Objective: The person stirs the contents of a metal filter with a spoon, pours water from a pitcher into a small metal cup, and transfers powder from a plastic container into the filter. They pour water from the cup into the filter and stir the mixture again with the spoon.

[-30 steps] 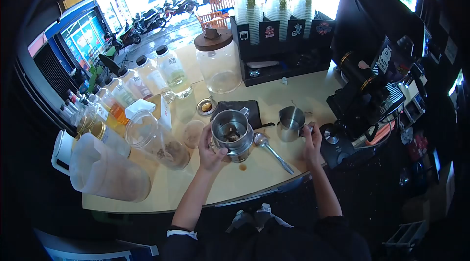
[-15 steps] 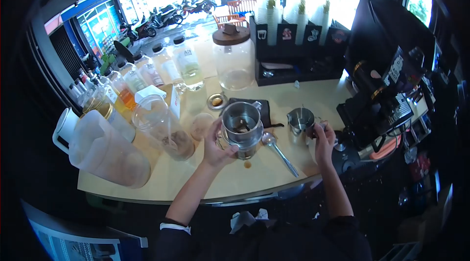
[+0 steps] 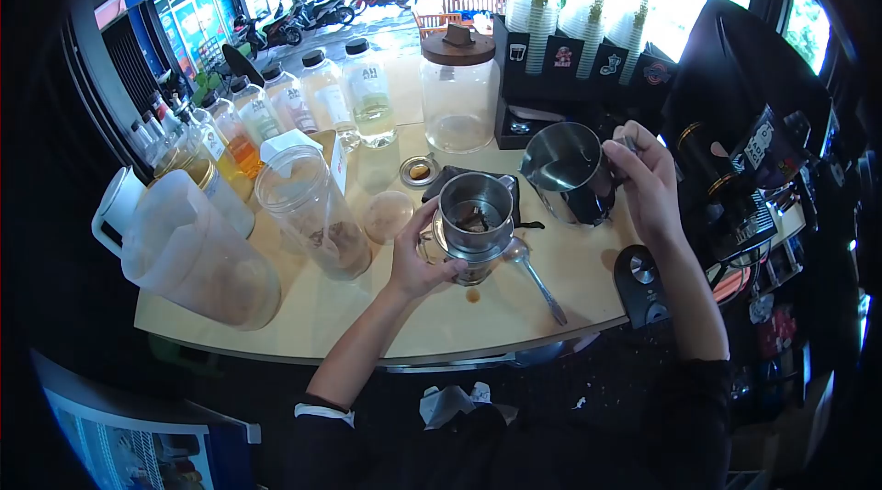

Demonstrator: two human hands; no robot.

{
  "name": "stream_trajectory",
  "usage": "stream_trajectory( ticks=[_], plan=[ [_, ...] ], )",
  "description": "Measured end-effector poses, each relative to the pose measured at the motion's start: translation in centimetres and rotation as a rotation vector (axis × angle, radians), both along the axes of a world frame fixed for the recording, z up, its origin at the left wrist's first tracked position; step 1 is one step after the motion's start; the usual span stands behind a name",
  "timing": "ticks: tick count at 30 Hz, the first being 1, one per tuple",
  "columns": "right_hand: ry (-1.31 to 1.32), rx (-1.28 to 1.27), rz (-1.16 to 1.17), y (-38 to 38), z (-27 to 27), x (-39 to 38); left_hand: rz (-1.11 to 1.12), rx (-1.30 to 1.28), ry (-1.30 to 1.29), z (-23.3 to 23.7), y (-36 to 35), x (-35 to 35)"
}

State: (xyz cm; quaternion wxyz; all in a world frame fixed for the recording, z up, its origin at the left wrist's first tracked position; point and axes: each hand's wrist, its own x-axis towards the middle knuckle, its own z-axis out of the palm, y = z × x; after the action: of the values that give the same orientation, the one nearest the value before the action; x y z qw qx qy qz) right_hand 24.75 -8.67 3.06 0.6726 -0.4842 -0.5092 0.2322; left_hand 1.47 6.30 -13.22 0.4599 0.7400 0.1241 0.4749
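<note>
My left hand (image 3: 424,256) is wrapped round the lower part of a metal drip filter (image 3: 475,231), which sits over a glass at the counter's front. Dark bits and liquid show inside the filter. Raised at the right, my right hand (image 3: 646,180) grips the handle of a steel pitcher (image 3: 568,168), its mouth tilted toward me and the left. A metal spoon (image 3: 539,286) lies right of the filter. Behind the filter is a folded black cloth (image 3: 525,201), with a small round metal dish (image 3: 420,170) at its left.
Left on the counter (image 3: 367,339) stand a frosted pitcher (image 3: 197,256), a tall clear container (image 3: 317,219) and several bottles. A wood-lidded jar (image 3: 459,100) and a black cup rack (image 3: 588,72) stand behind. A dark tamper stand (image 3: 641,292) and machine are at the right.
My right hand has lifted the steel pitcher off the counter, up and nearer the camera. My left hand stays on the filter. The view has shifted slightly.
</note>
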Motion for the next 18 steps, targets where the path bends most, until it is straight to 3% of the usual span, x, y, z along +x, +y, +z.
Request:
stream_trajectory(
  ticks=[7, 18],
  plan=[
    [-0.261, -0.041, 0.07, 1.7, 2.3, -1.5, 0.004, 0.013, 0.01, -0.2, 0.2, 0.0],
    [-0.345, -0.106, 0.065, 2.3, 3.1, -2.1, -0.026, 0.001, -0.003, 0.3, -0.1, 0.0]
  ],
)
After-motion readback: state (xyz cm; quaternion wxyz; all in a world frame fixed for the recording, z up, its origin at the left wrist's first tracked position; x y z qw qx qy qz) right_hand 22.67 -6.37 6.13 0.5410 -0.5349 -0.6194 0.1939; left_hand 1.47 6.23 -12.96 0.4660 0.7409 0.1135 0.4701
